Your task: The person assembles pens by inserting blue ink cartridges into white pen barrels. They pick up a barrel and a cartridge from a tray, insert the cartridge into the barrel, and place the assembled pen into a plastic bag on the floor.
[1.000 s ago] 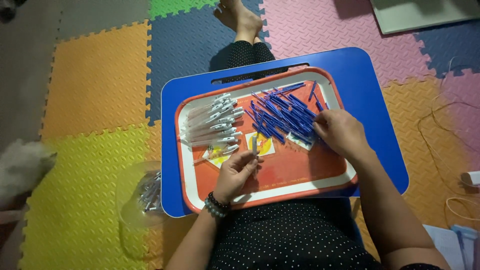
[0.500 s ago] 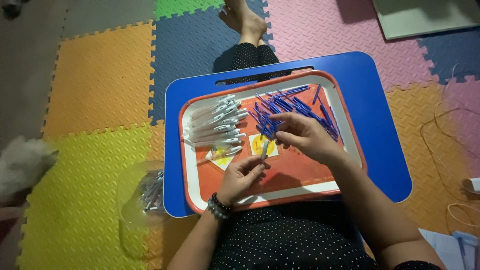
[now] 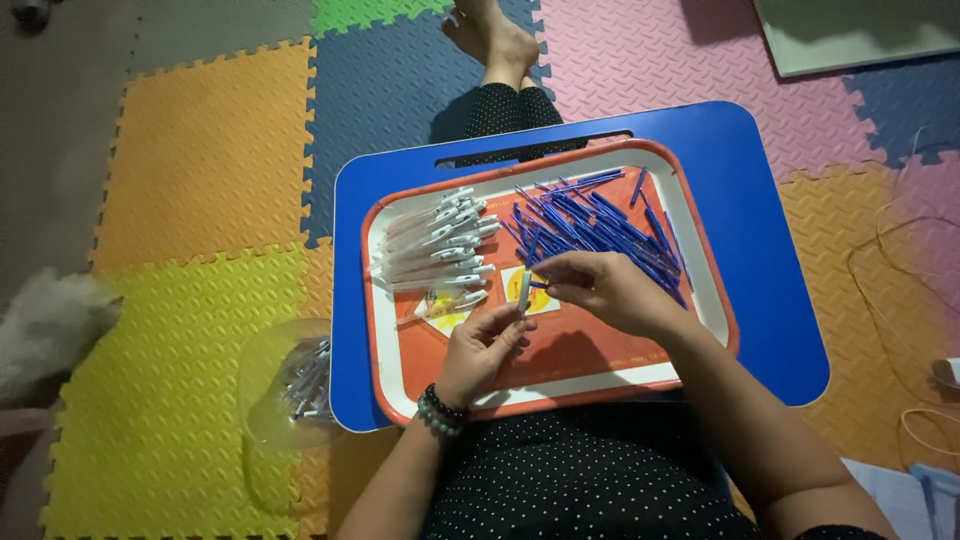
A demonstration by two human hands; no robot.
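My left hand [image 3: 485, 350] holds a clear pen barrel [image 3: 524, 291] upright over the middle of the orange tray [image 3: 600, 362]. Just to its right, my right hand [image 3: 605, 292] pinches a thin blue refill [image 3: 541, 284] with its fingertips close against the barrel. A heap of blue refills [image 3: 590, 225] lies in the tray's far right part. On the tray's left side sits a row of clear pen barrels with white clips [image 3: 440, 245]. The tray rests on a blue lap table [image 3: 760, 260] over my legs.
A clear plastic container [image 3: 290, 385] with several finished pens sits on the yellow foam mat left of the table. A white fluffy thing [image 3: 40, 335] is at the far left. Thin cables [image 3: 900, 260] trail on the mats at the right. My bare feet [image 3: 490, 35] stretch ahead.
My right hand left the blue refill heap and came left to meet my left hand. The left hand rose slightly with the clear barrel between its fingers.
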